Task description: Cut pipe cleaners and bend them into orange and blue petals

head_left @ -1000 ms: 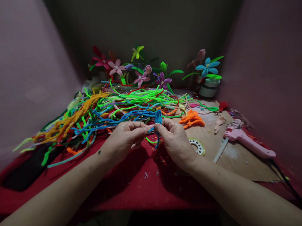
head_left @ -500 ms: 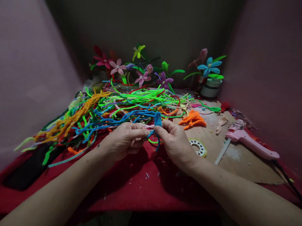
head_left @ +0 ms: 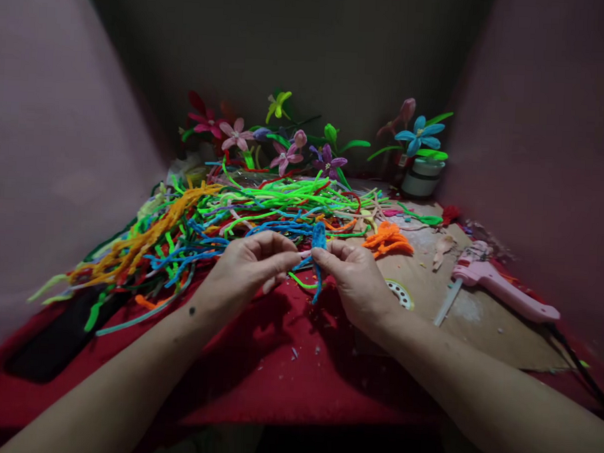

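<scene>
Above the red cloth, my right hand [head_left: 357,276] pinches a blue pipe cleaner [head_left: 319,235] between thumb and forefinger. Its folded, petal-like loop stands up above the fingertips, and a loose tail dangles below them. On the other side, my left hand [head_left: 260,265] has its thumb and forefinger closed at a short blue strand beside the loop; its other fingers are curled and partly hidden. Just behind both hands lies a heap of pipe cleaners [head_left: 288,199] in green, blue, orange and other colours.
Pipe-cleaner flowers [head_left: 285,155] stand along the back, with a jar [head_left: 423,177] at right. A pink glue gun [head_left: 509,286], orange pipe cleaners [head_left: 389,239] and a partly covered tape roll [head_left: 402,292] rest on cardboard [head_left: 502,335]. A black flat object [head_left: 51,349] lies left.
Both hands have shifted slightly, the right one with the blue loop moving a little to the right. The left wrist has turned, and its fingers look more arched.
</scene>
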Action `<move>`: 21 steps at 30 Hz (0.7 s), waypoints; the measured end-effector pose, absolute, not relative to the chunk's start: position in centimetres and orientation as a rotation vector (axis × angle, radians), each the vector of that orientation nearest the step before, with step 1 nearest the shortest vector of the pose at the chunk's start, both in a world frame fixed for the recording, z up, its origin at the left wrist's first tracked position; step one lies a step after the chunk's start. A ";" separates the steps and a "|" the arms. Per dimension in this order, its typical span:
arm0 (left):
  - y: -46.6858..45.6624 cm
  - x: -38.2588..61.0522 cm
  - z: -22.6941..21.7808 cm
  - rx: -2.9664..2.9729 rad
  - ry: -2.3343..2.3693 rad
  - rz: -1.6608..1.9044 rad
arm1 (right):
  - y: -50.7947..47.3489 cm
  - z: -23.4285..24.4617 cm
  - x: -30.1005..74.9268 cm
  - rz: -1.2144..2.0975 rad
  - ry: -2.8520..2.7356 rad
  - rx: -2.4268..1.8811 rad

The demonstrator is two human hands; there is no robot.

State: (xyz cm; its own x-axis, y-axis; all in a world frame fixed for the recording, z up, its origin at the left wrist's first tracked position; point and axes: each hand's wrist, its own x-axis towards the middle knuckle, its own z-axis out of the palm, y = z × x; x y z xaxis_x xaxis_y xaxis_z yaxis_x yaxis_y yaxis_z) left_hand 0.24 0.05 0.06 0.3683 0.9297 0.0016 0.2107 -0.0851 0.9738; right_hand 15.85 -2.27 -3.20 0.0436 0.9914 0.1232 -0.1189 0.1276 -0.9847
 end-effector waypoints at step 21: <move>0.4 0.4 -0.7 1.405 1.128 0.988 | -2.0 -3.1 16.0 1.387 -0.897 -0.878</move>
